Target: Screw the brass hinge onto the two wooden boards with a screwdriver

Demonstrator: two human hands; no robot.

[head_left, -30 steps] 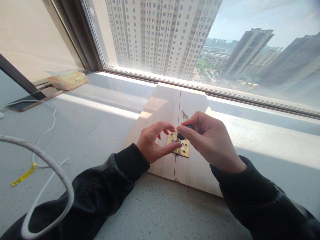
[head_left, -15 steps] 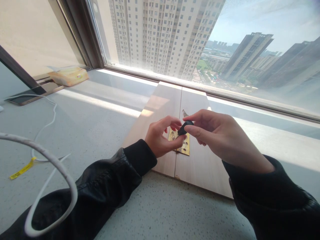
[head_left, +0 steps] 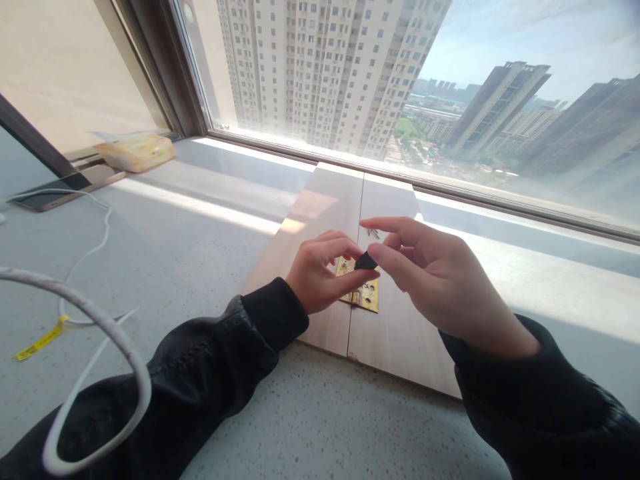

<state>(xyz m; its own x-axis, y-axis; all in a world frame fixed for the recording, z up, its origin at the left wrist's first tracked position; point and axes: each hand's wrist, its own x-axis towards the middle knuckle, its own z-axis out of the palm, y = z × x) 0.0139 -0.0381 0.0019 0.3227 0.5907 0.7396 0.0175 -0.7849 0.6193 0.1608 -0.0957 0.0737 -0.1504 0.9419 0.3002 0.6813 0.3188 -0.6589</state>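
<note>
Between the thumb and fingers of my left hand is a small black object; its kind cannot be made out. My right hand is just to the right, with its index finger stretched out and apart from the thumb. The right thumb tip is at the object's upper right end, perhaps touching it. Below both hands a worn, brass-coloured hinge with holes lies across the seam of two pale wooden boards, partly hidden by my left hand. Several small screws lie on the boards beyond my fingers.
The boards rest on a speckled white sill by a large window. To the left are a white cable with a yellow tag, a phone and a yellowish soft pack.
My right index finger has lifted off the black object and straightened, so the right-hand pinch is released. My left hand still holds the object, now turned a little flatter.
</note>
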